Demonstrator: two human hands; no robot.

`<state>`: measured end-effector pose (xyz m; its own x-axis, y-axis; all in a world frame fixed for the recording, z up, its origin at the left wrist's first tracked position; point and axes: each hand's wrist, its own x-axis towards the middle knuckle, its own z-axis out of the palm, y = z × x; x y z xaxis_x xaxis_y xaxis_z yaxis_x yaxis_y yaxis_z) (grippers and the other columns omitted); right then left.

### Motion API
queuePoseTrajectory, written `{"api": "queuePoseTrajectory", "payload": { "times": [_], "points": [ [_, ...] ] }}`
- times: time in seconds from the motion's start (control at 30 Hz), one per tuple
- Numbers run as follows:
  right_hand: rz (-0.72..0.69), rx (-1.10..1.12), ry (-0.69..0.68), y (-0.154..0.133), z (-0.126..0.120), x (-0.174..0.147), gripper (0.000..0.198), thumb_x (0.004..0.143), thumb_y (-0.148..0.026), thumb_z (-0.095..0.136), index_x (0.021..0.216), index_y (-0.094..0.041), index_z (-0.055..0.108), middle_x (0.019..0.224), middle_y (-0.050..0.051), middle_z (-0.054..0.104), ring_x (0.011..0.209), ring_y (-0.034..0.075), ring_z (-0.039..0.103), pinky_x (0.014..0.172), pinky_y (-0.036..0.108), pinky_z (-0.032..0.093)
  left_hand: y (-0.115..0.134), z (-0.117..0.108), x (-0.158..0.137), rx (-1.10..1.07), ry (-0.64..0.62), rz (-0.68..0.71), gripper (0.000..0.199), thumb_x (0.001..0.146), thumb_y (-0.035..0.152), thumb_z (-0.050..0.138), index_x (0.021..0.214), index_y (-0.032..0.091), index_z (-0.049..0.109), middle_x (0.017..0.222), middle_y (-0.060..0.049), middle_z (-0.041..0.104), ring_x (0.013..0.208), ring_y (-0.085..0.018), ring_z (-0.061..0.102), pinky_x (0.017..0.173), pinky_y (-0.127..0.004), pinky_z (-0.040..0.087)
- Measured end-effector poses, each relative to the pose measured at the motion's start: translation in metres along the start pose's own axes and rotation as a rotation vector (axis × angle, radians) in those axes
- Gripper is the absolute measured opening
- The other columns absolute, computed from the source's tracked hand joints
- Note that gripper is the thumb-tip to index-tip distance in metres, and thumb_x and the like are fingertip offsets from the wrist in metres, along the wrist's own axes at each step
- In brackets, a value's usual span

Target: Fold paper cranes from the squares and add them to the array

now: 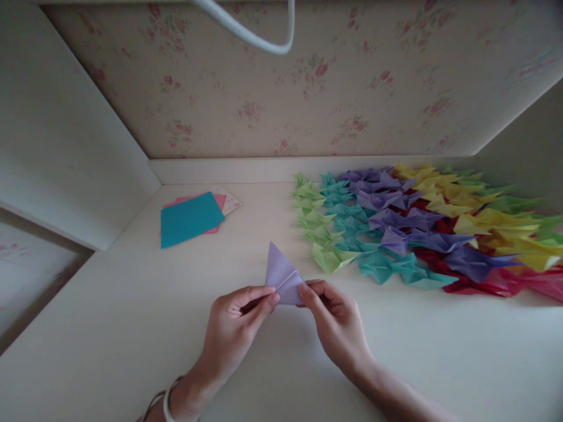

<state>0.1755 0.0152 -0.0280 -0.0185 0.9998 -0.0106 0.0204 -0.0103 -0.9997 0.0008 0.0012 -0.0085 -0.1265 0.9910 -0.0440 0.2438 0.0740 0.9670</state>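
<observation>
A lavender piece of folded origami paper (284,272) is held up between both hands, its tall point toward the wall and a crease line running across its face. My left hand (240,322) pinches its lower left edge between thumb and index finger. On the opposite side, my right hand (332,316) grips the lower right corner, thumb on top and the other fingers curled behind. The fingers behind the paper are partly hidden. A bracelet (167,404) circles my left wrist.
Rows of folded paper figures in green (332,256), teal (380,264), purple (407,220), yellow (497,223) and red (488,284) cover the white table's (132,328) right side. Back left lies a stack of teal paper (191,220) over pink paper (222,200). A white cable (250,35) hangs above.
</observation>
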Motion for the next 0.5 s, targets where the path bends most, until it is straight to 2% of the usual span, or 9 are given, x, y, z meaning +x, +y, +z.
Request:
{"api": "queuePoseTrajectory", "payload": {
  "times": [0.2, 0.5],
  "points": [
    [0.004, -0.025, 0.062, -0.001, -0.0023, 0.0015, 0.03, 0.088, -0.04, 0.063, 0.065, -0.02, 0.067, 0.065, 0.003, 0.071, 0.062, 0.018, 0.063, 0.058, 0.026, 0.049, -0.0008, 0.0, -0.0014, -0.061, -0.094, 0.004, 0.02, 0.078, 0.033, 0.078, 0.094, 0.022, 0.082, 0.091, -0.005, 0.081, 0.078, -0.022, 0.076, 0.07, -0.025, 0.061],
    [0.034, -0.02, 0.069, -0.003, -0.0012, -0.0012, 0.033, 0.087, -0.039, 0.063, 0.06, -0.02, 0.058, 0.065, 0.003, 0.072, 0.06, 0.018, 0.066, 0.056, 0.025, 0.05, -0.0022, 0.0027, -0.0015, -0.11, -0.097, 0.0, 0.012, 0.08, 0.029, 0.076, 0.086, 0.023, 0.083, 0.079, -0.004, 0.081, 0.071, -0.02, 0.075, 0.066, -0.023, 0.06]
  ]
}}
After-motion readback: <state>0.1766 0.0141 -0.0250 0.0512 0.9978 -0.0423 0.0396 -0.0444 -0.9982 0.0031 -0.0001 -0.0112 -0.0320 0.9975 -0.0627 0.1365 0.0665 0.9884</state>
